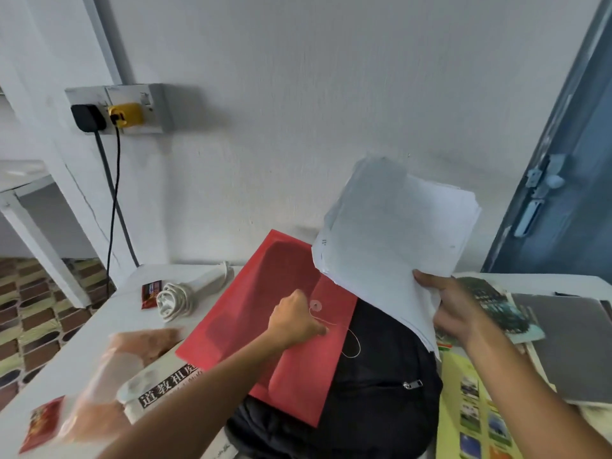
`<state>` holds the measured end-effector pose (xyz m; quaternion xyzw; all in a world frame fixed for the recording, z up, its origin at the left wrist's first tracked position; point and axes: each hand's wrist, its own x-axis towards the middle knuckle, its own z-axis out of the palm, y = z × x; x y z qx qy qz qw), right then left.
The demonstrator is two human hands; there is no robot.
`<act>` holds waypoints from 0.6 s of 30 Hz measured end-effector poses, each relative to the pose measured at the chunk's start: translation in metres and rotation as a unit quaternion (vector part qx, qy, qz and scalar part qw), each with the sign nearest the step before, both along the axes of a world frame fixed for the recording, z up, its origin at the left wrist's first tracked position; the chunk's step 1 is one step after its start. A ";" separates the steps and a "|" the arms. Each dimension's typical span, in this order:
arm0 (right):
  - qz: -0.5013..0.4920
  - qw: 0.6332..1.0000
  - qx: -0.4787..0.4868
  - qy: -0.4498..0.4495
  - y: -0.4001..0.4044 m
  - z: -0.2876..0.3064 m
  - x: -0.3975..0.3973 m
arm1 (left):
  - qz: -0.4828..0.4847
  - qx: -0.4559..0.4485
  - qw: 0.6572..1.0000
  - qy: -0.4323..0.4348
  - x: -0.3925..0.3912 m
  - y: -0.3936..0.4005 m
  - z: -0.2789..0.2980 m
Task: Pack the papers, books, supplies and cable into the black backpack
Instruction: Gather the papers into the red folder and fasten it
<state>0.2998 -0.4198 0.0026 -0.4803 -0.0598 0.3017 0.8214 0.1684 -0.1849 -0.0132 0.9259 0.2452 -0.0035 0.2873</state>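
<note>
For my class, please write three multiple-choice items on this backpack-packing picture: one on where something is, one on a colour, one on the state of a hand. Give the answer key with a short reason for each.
1. Where does the coiled white cable lie?
A. on the table, left of the red envelope
B. inside the backpack
C. on the floor

2. What colour is the envelope resting on the black backpack?
A. blue
B. red
C. green

3. What is the right hand doing?
A. hanging idle
B. pressing the table
C. gripping a stack of white papers

Answers: 1 A, it lies on the white table; 2 B, it is plainly red; 3 C, the fingers grip the stack's lower edge.
</note>
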 end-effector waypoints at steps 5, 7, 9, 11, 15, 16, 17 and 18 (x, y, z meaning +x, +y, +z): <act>0.067 0.990 0.111 0.050 0.023 0.018 -0.009 | -0.148 -0.280 0.945 -0.085 -0.006 -0.013 0.016; 0.092 0.983 0.148 0.057 0.036 0.024 -0.013 | -0.256 -0.283 0.924 -0.017 -0.014 -0.022 0.017; 0.106 0.983 0.137 0.053 0.046 0.018 -0.015 | -0.342 -0.140 0.929 0.012 -0.016 -0.029 0.008; 0.096 0.990 0.094 0.047 0.049 0.001 -0.012 | -0.399 0.047 0.915 0.017 -0.017 -0.036 -0.006; 0.041 0.997 -0.050 0.050 0.030 -0.026 -0.003 | -0.247 0.271 0.930 -0.004 -0.027 -0.036 -0.021; 0.028 0.995 -0.074 0.053 0.023 -0.030 0.001 | -0.213 0.272 0.938 0.012 -0.028 -0.033 -0.023; 0.019 0.994 -0.089 0.055 0.015 -0.033 0.004 | -0.192 0.274 0.942 0.029 -0.029 -0.031 -0.025; 0.021 0.994 -0.092 0.054 0.009 -0.033 0.007 | -0.181 0.275 0.943 0.041 -0.030 -0.030 -0.025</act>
